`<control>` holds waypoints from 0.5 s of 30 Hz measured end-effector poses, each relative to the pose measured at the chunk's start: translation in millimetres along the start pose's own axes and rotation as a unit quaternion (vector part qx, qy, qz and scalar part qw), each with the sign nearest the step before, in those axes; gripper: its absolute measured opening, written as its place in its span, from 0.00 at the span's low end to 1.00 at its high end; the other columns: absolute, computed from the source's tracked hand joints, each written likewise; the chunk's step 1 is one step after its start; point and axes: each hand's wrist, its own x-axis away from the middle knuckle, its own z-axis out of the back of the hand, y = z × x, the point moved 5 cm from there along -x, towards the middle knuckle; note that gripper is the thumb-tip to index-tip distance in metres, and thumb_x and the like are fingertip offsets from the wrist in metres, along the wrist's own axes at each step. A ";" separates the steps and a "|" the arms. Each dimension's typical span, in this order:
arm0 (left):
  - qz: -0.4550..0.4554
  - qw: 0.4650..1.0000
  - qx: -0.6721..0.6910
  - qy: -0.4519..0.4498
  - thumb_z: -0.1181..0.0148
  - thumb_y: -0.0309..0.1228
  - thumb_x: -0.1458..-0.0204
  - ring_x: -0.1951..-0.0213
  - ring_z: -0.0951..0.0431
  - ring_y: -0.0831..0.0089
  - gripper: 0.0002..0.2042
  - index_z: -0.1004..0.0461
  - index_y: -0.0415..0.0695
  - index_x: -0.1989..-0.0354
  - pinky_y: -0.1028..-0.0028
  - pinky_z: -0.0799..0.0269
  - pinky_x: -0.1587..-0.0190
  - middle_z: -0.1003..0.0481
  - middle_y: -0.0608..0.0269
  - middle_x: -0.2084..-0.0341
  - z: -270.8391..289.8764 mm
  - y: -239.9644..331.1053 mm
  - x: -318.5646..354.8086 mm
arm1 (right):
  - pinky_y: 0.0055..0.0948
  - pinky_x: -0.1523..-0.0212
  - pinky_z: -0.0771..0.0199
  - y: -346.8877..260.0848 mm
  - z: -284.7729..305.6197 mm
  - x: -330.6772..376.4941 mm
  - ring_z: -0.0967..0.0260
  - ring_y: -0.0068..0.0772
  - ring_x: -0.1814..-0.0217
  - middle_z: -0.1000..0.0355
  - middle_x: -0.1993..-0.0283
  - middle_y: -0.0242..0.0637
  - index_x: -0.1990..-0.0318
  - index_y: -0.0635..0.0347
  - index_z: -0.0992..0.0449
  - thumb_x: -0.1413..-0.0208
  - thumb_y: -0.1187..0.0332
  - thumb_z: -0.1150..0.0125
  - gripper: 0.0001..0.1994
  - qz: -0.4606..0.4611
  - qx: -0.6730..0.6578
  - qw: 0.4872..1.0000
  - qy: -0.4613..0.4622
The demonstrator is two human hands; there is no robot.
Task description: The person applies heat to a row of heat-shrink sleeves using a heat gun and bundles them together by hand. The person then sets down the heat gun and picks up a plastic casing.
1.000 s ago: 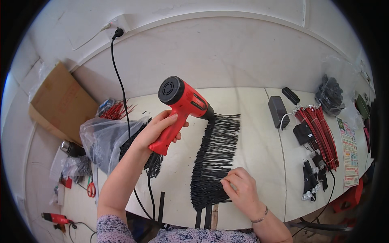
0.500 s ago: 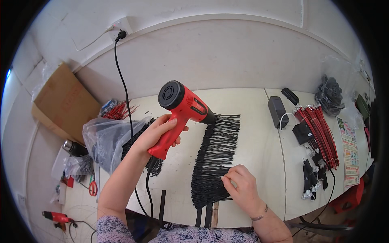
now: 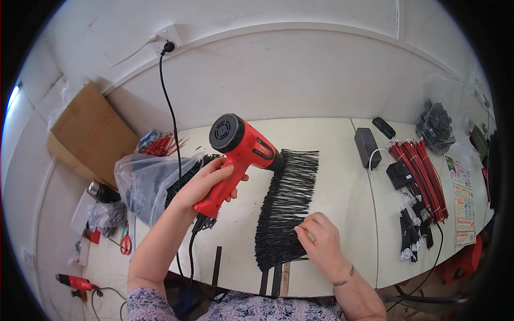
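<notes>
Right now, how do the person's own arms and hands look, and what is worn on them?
Both forearms are bare up to short sleeves of a floral fabric in lilac and dark tones. The left hand wears nothing. The right hand has a thin dark bracelet at the wrist. No gloves or rings are visible.

A pale worktable [image 3: 332,139] carries everything. At its middle lies a row of black wires [image 3: 286,203], the landmark here. Left of the row sits a clear plastic bag [image 3: 142,184], with a tangle of red wires [image 3: 160,143] behind it. Right of the row are a dark grey box [image 3: 367,145], a bundle of red cables [image 3: 423,174] and short black leads [image 3: 412,235].
</notes>
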 end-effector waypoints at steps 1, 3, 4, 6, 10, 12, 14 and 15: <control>-0.001 1.000 -0.001 0.002 0.44 0.43 0.37 0.69 0.21 0.75 0.27 0.39 0.38 0.37 0.75 0.24 0.67 0.23 0.50 0.52 -0.3 -0.6 1.7 | 0.35 0.68 0.26 0.3 0.0 0.1 0.28 0.40 0.67 0.28 0.68 0.38 0.71 0.62 0.22 0.50 0.74 0.31 0.05 -0.001 0.001 1.000 0.002; -0.002 1.000 -0.003 0.004 0.44 0.43 0.37 0.68 0.21 0.75 0.27 0.39 0.38 0.37 0.76 0.24 0.67 0.23 0.51 0.52 -1.2 -1.0 5.5 | 0.35 0.68 0.26 0.7 -0.1 0.0 0.28 0.40 0.67 0.28 0.68 0.38 0.71 0.63 0.22 0.50 0.74 0.31 0.05 0.000 0.000 1.000 0.002; -0.001 1.000 -0.003 0.002 0.44 0.43 0.37 0.68 0.21 0.74 0.27 0.39 0.38 0.37 0.76 0.24 0.67 0.23 0.51 0.52 -2.3 -0.7 7.7 | 0.35 0.68 0.26 0.5 0.0 -0.2 0.28 0.41 0.67 0.28 0.68 0.38 0.71 0.63 0.22 0.50 0.74 0.31 0.05 0.000 0.000 1.000 0.002; 0.000 1.000 -0.004 0.001 0.44 0.43 0.37 0.68 0.21 0.74 0.27 0.39 0.38 0.37 0.76 0.24 0.68 0.23 0.51 0.52 -3.2 -1.0 11.2 | 0.35 0.68 0.26 -0.1 0.5 -0.6 0.28 0.41 0.67 0.28 0.68 0.38 0.71 0.63 0.22 0.50 0.74 0.31 0.05 -0.002 -0.001 1.000 0.003; -0.001 1.000 -0.004 -0.003 0.44 0.43 0.37 0.68 0.21 0.75 0.27 0.39 0.38 0.36 0.76 0.23 0.68 0.23 0.51 0.52 -4.2 -1.8 17.0 | 0.35 0.67 0.25 0.9 0.1 -0.2 0.28 0.41 0.67 0.28 0.68 0.39 0.71 0.63 0.23 0.49 0.74 0.31 0.05 -0.005 0.005 1.000 0.005; -0.003 1.000 -0.004 -0.003 0.44 0.43 0.37 0.68 0.21 0.75 0.28 0.39 0.38 0.36 0.76 0.23 0.68 0.23 0.52 0.52 -4.0 -2.6 19.9 | 0.35 0.67 0.25 1.5 -0.4 0.3 0.28 0.41 0.67 0.28 0.68 0.39 0.71 0.63 0.23 0.49 0.74 0.31 0.05 -0.007 0.006 1.000 0.004; 0.000 1.000 -0.006 -0.003 0.44 0.43 0.37 0.68 0.21 0.75 0.28 0.40 0.38 0.36 0.76 0.24 0.68 0.23 0.51 0.52 -2.5 -4.7 22.6 | 0.36 0.67 0.25 1.7 -0.8 0.3 0.28 0.41 0.67 0.28 0.68 0.39 0.71 0.63 0.23 0.49 0.74 0.31 0.05 -0.008 0.006 1.000 0.003; 0.000 1.000 -0.006 -0.002 0.44 0.43 0.37 0.68 0.21 0.75 0.28 0.40 0.38 0.36 0.76 0.24 0.68 0.23 0.51 0.52 -2.3 -5.0 24.1 | 0.36 0.67 0.25 1.7 -0.6 0.1 0.27 0.41 0.66 0.28 0.68 0.39 0.71 0.63 0.23 0.49 0.74 0.31 0.05 -0.007 0.006 1.000 0.003</control>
